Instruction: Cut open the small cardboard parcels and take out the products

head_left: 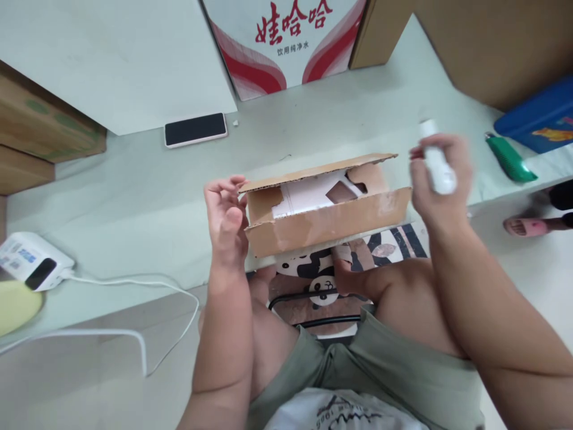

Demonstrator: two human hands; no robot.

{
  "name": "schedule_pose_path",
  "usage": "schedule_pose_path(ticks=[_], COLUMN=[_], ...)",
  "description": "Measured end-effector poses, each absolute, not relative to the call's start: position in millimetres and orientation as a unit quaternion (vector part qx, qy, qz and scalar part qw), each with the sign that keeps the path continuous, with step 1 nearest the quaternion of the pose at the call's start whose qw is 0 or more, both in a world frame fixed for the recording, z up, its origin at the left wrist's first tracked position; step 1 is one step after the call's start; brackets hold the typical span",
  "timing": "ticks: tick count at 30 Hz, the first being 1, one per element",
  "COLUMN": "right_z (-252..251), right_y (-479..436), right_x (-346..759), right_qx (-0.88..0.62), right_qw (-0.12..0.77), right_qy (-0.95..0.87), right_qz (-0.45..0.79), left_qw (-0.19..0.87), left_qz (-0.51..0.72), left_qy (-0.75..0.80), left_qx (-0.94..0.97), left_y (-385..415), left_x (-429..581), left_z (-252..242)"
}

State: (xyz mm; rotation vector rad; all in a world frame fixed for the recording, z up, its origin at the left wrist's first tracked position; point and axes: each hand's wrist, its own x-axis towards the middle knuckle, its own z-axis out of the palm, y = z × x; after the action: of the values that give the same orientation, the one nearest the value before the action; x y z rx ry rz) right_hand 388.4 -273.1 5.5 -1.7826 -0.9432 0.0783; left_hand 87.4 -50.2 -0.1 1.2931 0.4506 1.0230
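A long brown cardboard box (326,228) lies near the front edge of the table, its top flaps parted. Inside it shows a white carton (308,194) with a diamond-shaped cutout. At the box's left end is my left hand (226,218), fingers loosely bent and apart, beside or lightly touching the corner; exact contact is unclear. My right hand (450,173), slightly blurred, is closed around a small white handheld tool (439,170) with a rounded end, raised just off the box's right end. The tool's exact kind cannot be made out.
On the pale table (147,197) lie a phone (196,130), a white device (33,263) with a cable, and a green object (510,158). A red-and-white carton (289,71), a white panel (116,60) and a blue case (537,116) stand behind. Another person's foot (526,227) shows at right.
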Motion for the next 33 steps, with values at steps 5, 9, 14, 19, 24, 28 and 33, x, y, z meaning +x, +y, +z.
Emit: schedule_pose_path(ticks=[5, 9, 14, 19, 24, 28, 33], right_z=[-28, -27, 11, 27, 21, 19, 35], right_y=[-247, -239, -252, -270, -269, -265, -274], right_x=[395, 391, 355, 323, 313, 314, 311], right_qx=[-0.848, -0.834, -0.7, -0.596, -0.62, -0.66, -0.676], right_qw=[0.331, 0.34, 0.514, 0.552, 0.5, 0.532, 0.546], right_qy=[-0.414, -0.434, -0.494, -0.583, -0.604, -0.528, -0.485], right_qz=[0.023, 0.022, -0.041, 0.0, 0.026, -0.057, -0.097], left_qw=[0.549, 0.516, 0.501, 0.561, 0.635, 0.662, 0.653], left_qz=[0.497, 0.426, 0.348, 0.406, 0.501, 0.554, 0.545], left_qy=[0.208, 0.19, 0.145, 0.175, 0.176, 0.128, 0.131], left_qx=[0.639, 0.719, 0.779, 0.7, 0.561, 0.489, 0.509], left_y=[-49, -52, -54, -63, -72, -72, -65], left_x=[91, 86, 76, 80, 93, 97, 95], left_z=[-2, 1, 1, 3, 17, 26, 24])
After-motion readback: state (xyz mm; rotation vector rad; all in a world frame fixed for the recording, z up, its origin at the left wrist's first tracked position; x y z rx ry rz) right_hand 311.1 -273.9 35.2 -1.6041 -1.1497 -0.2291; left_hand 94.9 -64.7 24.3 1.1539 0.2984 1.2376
